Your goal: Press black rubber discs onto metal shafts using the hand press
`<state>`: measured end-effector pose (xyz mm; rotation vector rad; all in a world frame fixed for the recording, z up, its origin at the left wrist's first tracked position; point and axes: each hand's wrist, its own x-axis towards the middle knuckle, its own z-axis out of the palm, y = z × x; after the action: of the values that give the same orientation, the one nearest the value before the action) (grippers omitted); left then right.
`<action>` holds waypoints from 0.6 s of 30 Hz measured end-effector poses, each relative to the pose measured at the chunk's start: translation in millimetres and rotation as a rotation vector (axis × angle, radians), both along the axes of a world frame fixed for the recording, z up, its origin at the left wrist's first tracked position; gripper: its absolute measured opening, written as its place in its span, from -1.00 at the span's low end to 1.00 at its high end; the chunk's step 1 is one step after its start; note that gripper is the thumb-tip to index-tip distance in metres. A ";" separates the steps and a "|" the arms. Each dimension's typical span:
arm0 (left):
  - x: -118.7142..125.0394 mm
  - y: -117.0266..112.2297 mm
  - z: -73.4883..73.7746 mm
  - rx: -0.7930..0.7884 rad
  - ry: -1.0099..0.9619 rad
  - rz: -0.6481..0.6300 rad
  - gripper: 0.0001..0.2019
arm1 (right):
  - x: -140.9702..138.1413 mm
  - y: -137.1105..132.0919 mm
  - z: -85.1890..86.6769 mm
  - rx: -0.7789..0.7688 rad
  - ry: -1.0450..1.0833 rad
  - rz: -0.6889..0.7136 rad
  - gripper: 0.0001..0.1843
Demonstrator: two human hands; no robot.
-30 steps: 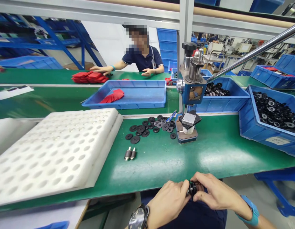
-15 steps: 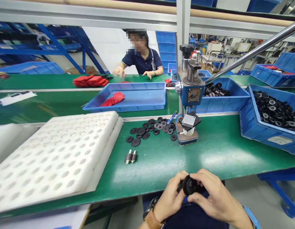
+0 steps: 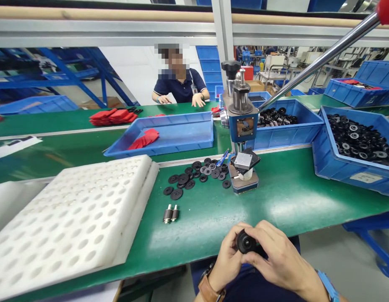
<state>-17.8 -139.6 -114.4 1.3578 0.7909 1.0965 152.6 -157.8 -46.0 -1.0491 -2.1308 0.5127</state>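
Observation:
Between my two hands, in front of the bench edge, is a round black stepped wheel-like part (image 3: 245, 242) with a small hole at its centre. My left hand (image 3: 227, 251) grips its left side, and my right hand (image 3: 272, 256) has thumb and fingers closed on its right side. The fingers hide the back of the part. Beyond them on the green bench stand two small dark cylinders with white shafts (image 3: 171, 214). A spread of flat black discs (image 3: 183, 179) lies farther back, beside a blue hand press (image 3: 243, 126) bearing a metal block (image 3: 243, 160).
A white foam tray (image 3: 84, 222) with rows of round holes fills the left. Blue bins (image 3: 354, 167) of black parts stand at right. Behind is a shallow blue tray (image 3: 181, 144) with red pieces (image 3: 145, 139). The press lever (image 3: 323, 58) slants overhead. A co-worker (image 3: 180, 84) sits opposite.
The black part has turned so its round face points more towards me; both hands still hold it. The view has shifted slightly. The co-worker's hands have moved, now both over the far bench.

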 end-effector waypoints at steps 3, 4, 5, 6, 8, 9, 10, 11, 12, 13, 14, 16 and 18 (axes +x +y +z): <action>4.4 1.0 1.7 -0.072 -0.008 0.063 -0.55 | 4.1 4.3 -3.0 -0.034 0.068 -0.034 -0.72; 6.0 2.5 2.8 -0.112 -0.023 0.083 -0.52 | 6.0 7.1 -4.1 -0.046 0.099 -0.052 -0.74; 7.4 5.0 4.4 -0.152 -0.042 0.096 -0.50 | 7.9 10.5 -5.2 -0.055 0.132 -0.071 -0.75; 8.5 8.6 6.7 -0.185 -0.065 0.102 -0.47 | 9.7 14.7 -6.2 -0.063 0.164 -0.086 -0.76; 9.4 19.4 14.0 -0.206 -0.102 0.112 -0.44 | 12.4 25.0 -7.5 -0.064 0.230 -0.106 -0.73; 9.1 26.5 19.7 -0.195 -0.113 0.136 -0.44 | 13.2 31.0 -7.5 -0.054 0.258 -0.111 -0.71; 8.5 34.6 27.0 -0.171 -0.114 0.175 -0.44 | 13.8 37.5 -6.8 -0.038 0.280 -0.114 -0.68; 7.8 43.6 36.1 -0.134 -0.108 0.230 -0.46 | 14.3 44.2 -4.9 -0.014 0.295 -0.117 -0.65; 7.1 53.5 46.8 -0.090 -0.095 0.292 -0.48 | 15.0 51.1 -1.6 0.019 0.306 -0.119 -0.62; 6.6 64.1 59.0 -0.041 -0.076 0.357 -0.51 | 16.0 58.0 3.5 0.057 0.313 -0.124 -0.61; 6.5 75.4 72.1 0.014 -0.054 0.417 -0.55 | 17.6 64.8 10.6 0.099 0.320 -0.137 -0.60; 7.8 99.1 98.5 0.119 0.010 0.502 -0.65 | 22.7 77.7 32.0 0.205 0.338 -0.202 -0.60; 11.1 122.9 120.9 0.216 0.134 0.528 -0.75 | 29.6 89.4 63.2 0.345 0.357 -0.329 -0.59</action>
<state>-6.7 -16.6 6.5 1.4522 1.2000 1.5467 182.2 -68.5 17.2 -0.9968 -1.6200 0.1502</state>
